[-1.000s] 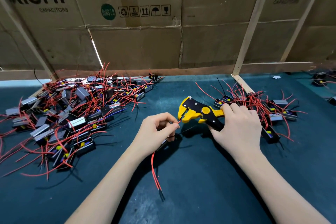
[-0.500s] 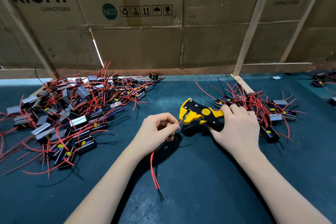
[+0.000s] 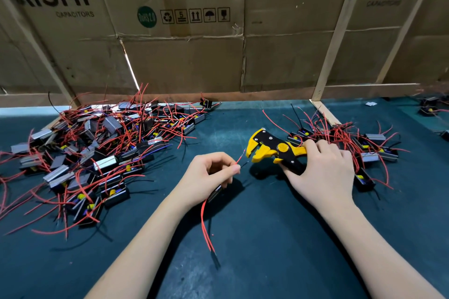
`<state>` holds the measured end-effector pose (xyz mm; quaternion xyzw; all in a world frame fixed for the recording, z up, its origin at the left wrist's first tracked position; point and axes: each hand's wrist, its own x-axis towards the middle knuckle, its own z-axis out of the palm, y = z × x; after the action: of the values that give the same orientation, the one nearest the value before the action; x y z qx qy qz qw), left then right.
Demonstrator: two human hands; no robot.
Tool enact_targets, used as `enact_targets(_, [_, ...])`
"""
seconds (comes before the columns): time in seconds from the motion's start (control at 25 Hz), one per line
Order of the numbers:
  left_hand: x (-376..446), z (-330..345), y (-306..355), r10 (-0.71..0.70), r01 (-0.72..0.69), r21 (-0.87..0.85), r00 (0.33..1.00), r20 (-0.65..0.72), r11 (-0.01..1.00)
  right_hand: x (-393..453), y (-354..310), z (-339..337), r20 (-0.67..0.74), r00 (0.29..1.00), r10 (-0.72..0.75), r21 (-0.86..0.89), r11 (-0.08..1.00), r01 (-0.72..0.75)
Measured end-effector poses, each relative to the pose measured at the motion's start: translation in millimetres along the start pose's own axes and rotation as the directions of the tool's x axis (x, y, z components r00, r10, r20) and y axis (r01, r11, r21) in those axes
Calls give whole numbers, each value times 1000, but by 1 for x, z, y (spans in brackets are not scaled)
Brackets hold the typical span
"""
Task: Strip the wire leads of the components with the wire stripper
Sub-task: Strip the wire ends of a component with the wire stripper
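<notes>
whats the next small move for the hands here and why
Probably bring the wire ends pinched in the left hand into the mouth of the wire stripper, then squeeze. The right hand holds the stripper by its handles with the mouth wide, and the red and black ends sit just short of it, outside the opening.

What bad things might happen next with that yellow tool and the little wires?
1. The left hand pinches the red wire and a black wire close to the wire stripper, whose jaws stand open; a fingertip might get nipped.
2. Both short ends point at the jaws together, so the wrong one could slip in.
3. Long red leads dangle from the held component and may snag.
</notes>
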<state>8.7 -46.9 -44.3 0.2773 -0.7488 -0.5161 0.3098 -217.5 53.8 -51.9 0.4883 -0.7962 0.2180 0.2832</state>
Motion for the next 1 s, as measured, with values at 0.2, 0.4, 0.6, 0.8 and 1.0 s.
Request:
enact_targets(0.2, [1, 2, -3, -5, 5, 0, 1000, -22, 1000, -2, -5, -2, 30, 998, -62, -2, 998, 62])
enact_targets(0.4, [2, 2, -5, 3, -3, 18, 999, -33, 1000, -2, -10, -6, 34, 995, -96, 9, 995, 96])
enact_targets(0.6, [2, 1, -7, 23, -23, 35, 999, -22, 999, -1, -10, -8, 60, 991, -118, 26, 993, 116])
enact_targets(0.8, [3, 0, -8, 19, -18, 44, 1000, -17, 999, -1, -10, -6, 48, 991, -122, 22, 992, 121])
enact_targets(1.0, [3, 0, -8, -5, 5, 54, 1000, -11, 999, -1, -9, -5, 16, 992, -128, 1, 992, 128])
